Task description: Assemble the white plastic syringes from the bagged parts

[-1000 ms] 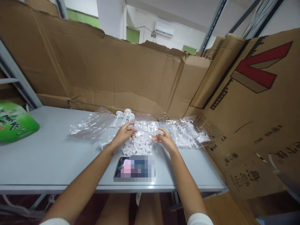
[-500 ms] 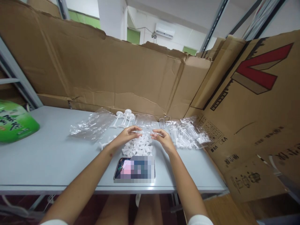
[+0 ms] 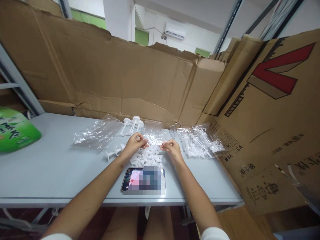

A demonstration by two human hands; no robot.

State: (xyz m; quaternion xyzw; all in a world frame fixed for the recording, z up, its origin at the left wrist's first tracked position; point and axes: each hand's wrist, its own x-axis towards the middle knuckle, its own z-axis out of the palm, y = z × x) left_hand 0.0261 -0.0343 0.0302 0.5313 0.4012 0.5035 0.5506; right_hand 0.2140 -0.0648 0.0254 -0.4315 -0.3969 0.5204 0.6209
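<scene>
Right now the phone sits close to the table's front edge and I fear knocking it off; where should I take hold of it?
Probably the near long edge, coming from the table's front. The phone lies flat, screen up, with its long side along that edge. Bare table shows in front of it, while the pile of white plastic parts crowds its far edge.

white short sleeves (image 3: 214, 233) on both upper arms, bare forearms (image 3: 95, 193) below
</scene>
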